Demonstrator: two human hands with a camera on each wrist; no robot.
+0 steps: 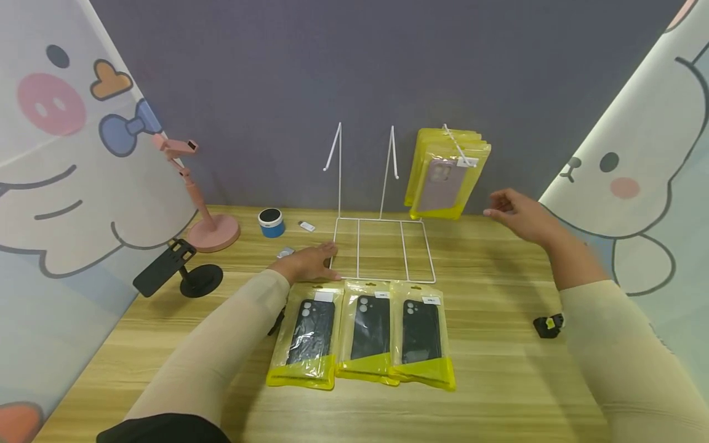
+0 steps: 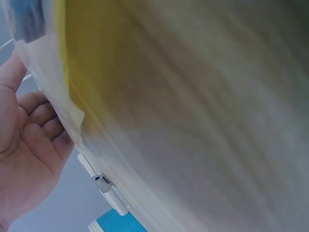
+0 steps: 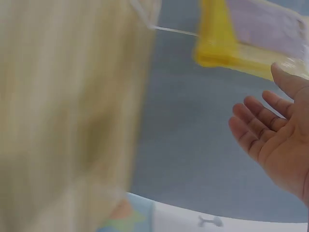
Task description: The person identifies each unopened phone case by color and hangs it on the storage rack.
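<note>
Fingers (image 3: 262, 115) loosely bent around nothing, the right hand (image 1: 523, 216) hovered just right of the yellow packets (image 1: 443, 189) that hung, long axis near vertical, from the white wire rack (image 1: 340, 191); the left hand (image 1: 306, 263), its grip impossible to tell, lay farther off beside the rack's left base edge.

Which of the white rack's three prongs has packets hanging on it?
The right-hand prong, nearest your right hand: yellow packets hang from it, while the left prong and middle prong are bare.
</note>
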